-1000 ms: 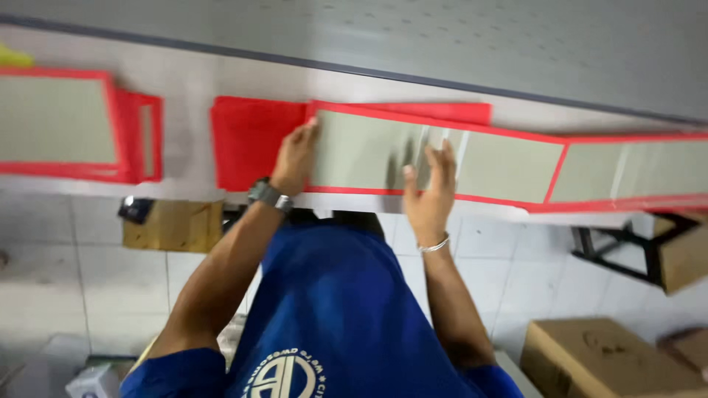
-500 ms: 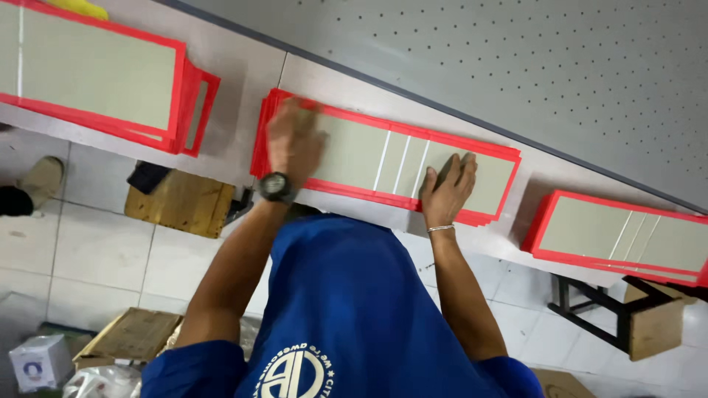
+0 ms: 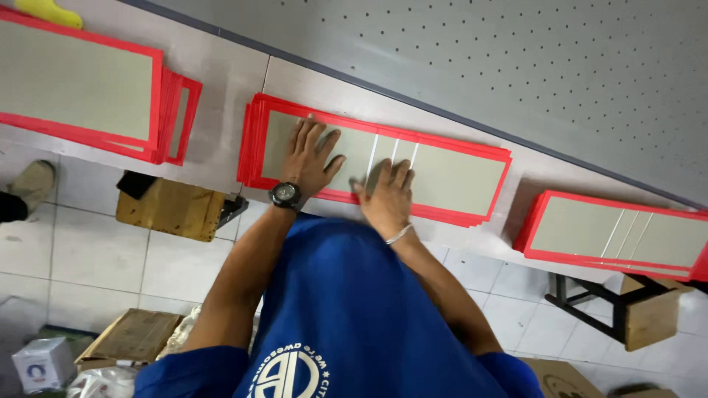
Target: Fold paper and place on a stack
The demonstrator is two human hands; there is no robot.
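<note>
Head view, looking down on a pale surface (image 3: 221, 74) below a grey perforated panel (image 3: 516, 66).

Centre: middle stack of red-bordered grey boards (image 3: 450, 177), lying flat near the front edge of the surface, with 3 thin pale lines across the top board. Red edges fanned out slightly at the left and right ends, so not fully squared.

Left hand (image 3: 310, 158), with black wristwatch (image 3: 285, 194): open, fingers spread, palm pressed flat on the left part of the top board. Gripping nothing.

Right hand (image 3: 387, 195), with thin bracelet (image 3: 398, 234): open, fingers extended and resting on the top board at its near edge, just right of the left hand. Motion-blurred; no grasp visible.

Change over the last 0.5 s: hands formerly set well apart, one toward each end of the stack; now drawn close together left of centre, the right hand having slid leftward along the near edge. Stack itself unmoved on the surface. Judged from this: a pressing or smoothing pass over the top board, rather than a lift.

Surroundings: a 2nd, larger stack of the same boards (image 3: 81, 88) to the left; a 3rd stack (image 3: 619, 232) to the right, both well apart from the hands. Yellow object (image 3: 48, 11) at far left. Cardboard box (image 3: 173, 206) and stool (image 3: 627, 309) on the tiled floor below.
</note>
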